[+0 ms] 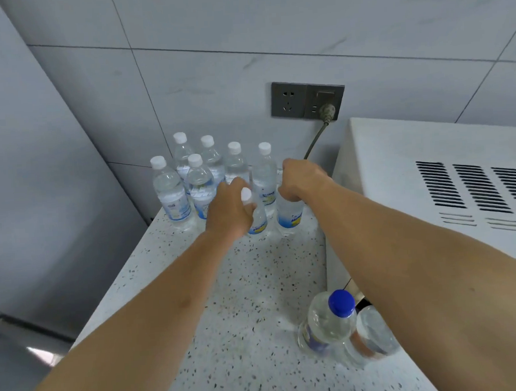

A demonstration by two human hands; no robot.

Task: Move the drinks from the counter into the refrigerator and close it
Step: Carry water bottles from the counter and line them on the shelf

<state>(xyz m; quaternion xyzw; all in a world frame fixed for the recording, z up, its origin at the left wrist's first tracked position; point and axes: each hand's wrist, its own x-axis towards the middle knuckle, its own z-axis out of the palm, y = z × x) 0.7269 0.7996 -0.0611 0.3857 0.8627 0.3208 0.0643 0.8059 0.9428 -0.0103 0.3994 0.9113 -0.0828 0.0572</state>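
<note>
Several clear water bottles with white caps (171, 194) stand in a cluster at the back of the speckled counter (235, 301). My left hand (229, 211) grips the neck of one front bottle (256, 217). My right hand (302, 179) grips the top of another bottle (290, 216) beside it; its cap is hidden by my fingers. Both bottles stand on the counter. The refrigerator (35, 183), grey and closed, rises at the left.
A blue-capped bottle (329, 320) and another clear bottle (374, 332) stand near the counter's front right, under my right forearm. A white appliance (428, 168) with vent slots sits at the right, its cord plugged into a wall socket (307, 100).
</note>
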